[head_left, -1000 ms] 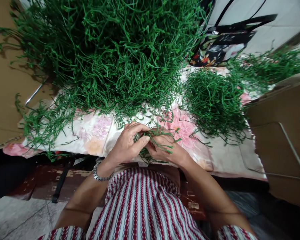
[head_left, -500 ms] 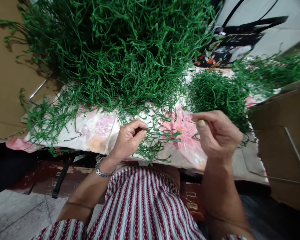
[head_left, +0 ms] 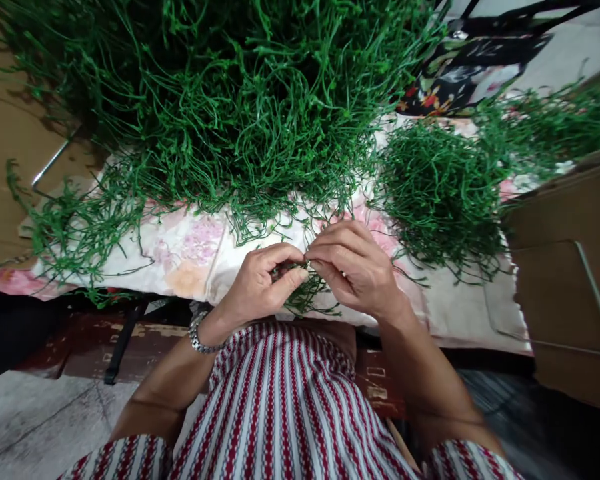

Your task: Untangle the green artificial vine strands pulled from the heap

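My left hand [head_left: 267,280] is closed in a pinch around thin green plastic-looking sprigs [head_left: 310,295], whose branched ends hang below my fingers toward the table edge. Right against it, my right hand [head_left: 357,267] pinches at the stem ends, thumb and forefinger nearly touching the left fingertips. The exact point of contact is small and partly covered by the fingers. Both hands are over a flower-printed cloth [head_left: 250,250]. Just beyond them rises a big heap of the same green sprigs [head_left: 260,133].
A smaller sprig pile [head_left: 443,190] lies to the right, and loose sprigs [head_left: 80,233] to the left. Cardboard boxes stand at the left [head_left: 0,207] and right [head_left: 565,293], each with a metal wire. A dark floral bag [head_left: 473,77] sits at the back right.
My right hand has come left from over the pink flower print to meet my left hand at the stems. The left hand has stayed nearly in place; the view has shifted slightly.
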Tool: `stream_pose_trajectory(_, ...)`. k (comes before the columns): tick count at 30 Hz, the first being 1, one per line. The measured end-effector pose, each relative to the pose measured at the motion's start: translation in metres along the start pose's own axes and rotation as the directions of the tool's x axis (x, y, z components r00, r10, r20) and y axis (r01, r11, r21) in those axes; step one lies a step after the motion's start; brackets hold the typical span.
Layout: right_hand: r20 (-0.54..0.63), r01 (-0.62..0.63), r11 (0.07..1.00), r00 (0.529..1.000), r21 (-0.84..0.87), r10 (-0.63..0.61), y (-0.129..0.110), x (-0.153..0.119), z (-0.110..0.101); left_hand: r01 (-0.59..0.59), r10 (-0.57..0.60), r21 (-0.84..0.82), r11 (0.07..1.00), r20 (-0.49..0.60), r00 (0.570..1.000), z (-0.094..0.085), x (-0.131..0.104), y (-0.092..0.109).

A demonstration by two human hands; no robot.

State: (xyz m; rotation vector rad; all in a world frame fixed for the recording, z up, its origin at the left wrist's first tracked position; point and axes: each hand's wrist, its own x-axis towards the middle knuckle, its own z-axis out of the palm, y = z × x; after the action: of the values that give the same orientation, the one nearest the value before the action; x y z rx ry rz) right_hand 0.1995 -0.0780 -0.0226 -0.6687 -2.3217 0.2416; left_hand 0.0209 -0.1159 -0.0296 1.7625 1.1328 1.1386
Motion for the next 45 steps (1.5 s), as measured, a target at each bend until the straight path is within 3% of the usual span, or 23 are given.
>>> stream_pose_trajectory(5,0.129,0.020,0.989,0.992,-0.144,-0.001,-0.004,-0.002,-0.001,-0.017,-0.003,0.195,0.981,0.101,0.995,0.000,0.000,0.002)
stream_pose_trajectory(10,0.341,0.077,0.966,0.940,-0.248,0.013,-0.012,-0.004,-0.007,-0.083,-0.001,0.391,0.917,0.210,0.978,-0.007,-0.003,0.001)
stream_pose_trajectory(15,0.466,0.068,0.945,0.880,-0.319,0.094,-0.022,-0.005,-0.012,-0.200,0.071,0.434,0.879,0.296,0.953,-0.012,-0.004,-0.005)
stream_pose_trajectory(17,0.481,0.035,0.962,0.871,-0.270,0.103,-0.021,-0.004,-0.012,-0.242,0.094,0.435,0.867,0.336,0.937,-0.013,-0.004,-0.006)
stream_pose_trajectory(20,0.444,-0.038,0.997,0.896,0.071,0.002,-0.015,-0.005,-0.008,-0.294,0.154,0.314,0.903,0.403,0.902,-0.015,-0.002,-0.005)
stream_pose_trajectory(23,0.290,-0.112,0.887,0.957,0.448,-0.026,-0.008,-0.011,-0.002,-0.275,0.202,0.139,0.951,0.393,0.897,-0.017,-0.004,-0.006)
stream_pose_trajectory(25,0.129,-0.168,0.788,0.985,0.592,0.113,-0.005,-0.017,-0.002,-0.221,0.189,0.074,0.972,0.305,0.934,-0.020,-0.008,-0.008)
stream_pose_trajectory(27,-0.093,-0.162,0.704,0.946,0.691,0.309,-0.004,-0.022,-0.007,-0.147,0.142,0.013,0.989,0.193,0.971,-0.022,-0.010,-0.008)
stream_pose_trajectory(29,-0.222,-0.163,0.718,0.884,0.676,0.410,-0.007,-0.023,-0.015,-0.079,0.083,-0.041,0.996,0.124,0.989,-0.023,-0.009,-0.006)
stream_pose_trajectory(33,-0.109,-0.240,0.908,0.950,0.344,0.292,-0.018,-0.010,-0.018,-0.004,0.006,-0.017,1.000,0.126,0.992,-0.017,-0.001,0.000)
stream_pose_trajectory(35,-0.082,-0.248,0.943,0.959,0.224,0.272,-0.023,-0.003,-0.011,0.014,-0.015,0.009,1.000,0.110,0.994,-0.012,0.001,0.000)
stream_pose_trajectory(39,0.070,-0.237,0.955,0.971,0.181,0.228,-0.023,-0.001,0.011,0.026,-0.024,-0.031,0.999,0.066,0.998,-0.005,-0.003,-0.001)
stream_pose_trajectory(45,0.039,-0.149,0.977,0.989,0.153,0.145,-0.021,-0.010,0.019,-0.011,0.008,0.034,0.999,0.072,0.997,-0.006,-0.009,0.001)
